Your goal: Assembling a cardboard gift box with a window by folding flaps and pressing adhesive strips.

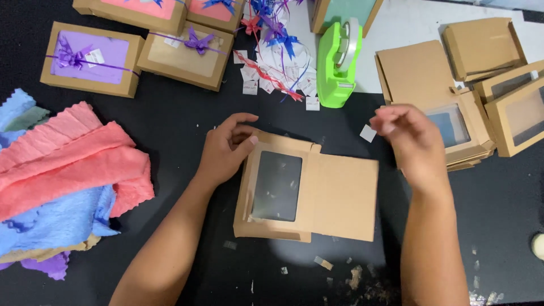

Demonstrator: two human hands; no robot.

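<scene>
— What do we see at the fingers?

— Our left hand (226, 152) rests on the far left corner of a flat kraft box (306, 190), fingers (245, 139) curled onto its edge and pressing it down, not closed around it. Our right hand (409, 139) is raised over the counter (181, 119) to the right of that box, its fingertips pinched together on a small pale piece of tape (368, 133).

— And the box itself?

— It lies in the middle of the dark counter, between our two forearms. It is brown card: the left part has a dark rectangular window, the right part is a plain flap.

— Going outward?

— Just beyond, a bright green tape dispenser (338, 62) stands at the far side. Left of it lies a heap of small white tags (266, 76) tangled with red, blue and purple ribbon bows. Further left sit finished boxes (93, 59), windowed, showing purple and pink inside, each tied with a purple ribbon. A small white label lies on the purple one.

— On the right?

— A stack of empty kraft boxes (453, 85), some folded flat, some with windows, touching one another.

— And the near left?

— A pile of cloths (68, 181), pink on top, blue and purple beneath, with zigzag edges. Bits of tape are scattered on the near counter.
</scene>
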